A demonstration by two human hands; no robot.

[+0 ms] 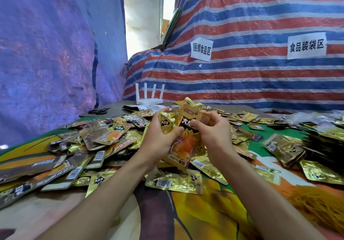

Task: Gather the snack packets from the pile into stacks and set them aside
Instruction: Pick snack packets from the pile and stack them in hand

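Observation:
A bunch of gold snack packets (184,143) stands upright between both hands above the table's middle. My left hand (158,141) grips it from the left, thumb across the front. My right hand (212,137) grips its right side, fingers curled over the top packets. A big loose pile of gold and brown packets (89,146) spreads over the left and centre of the table. One gold packet (175,183) lies flat just below my hands.
A colourful printed cloth (195,217) covers the near table. More packets (284,146) lie at right beside a dark heap (327,146). A white router (149,100) and black scissors (98,111) sit at the back. Striped tarp (260,72) and blue tarp (46,63) enclose the space.

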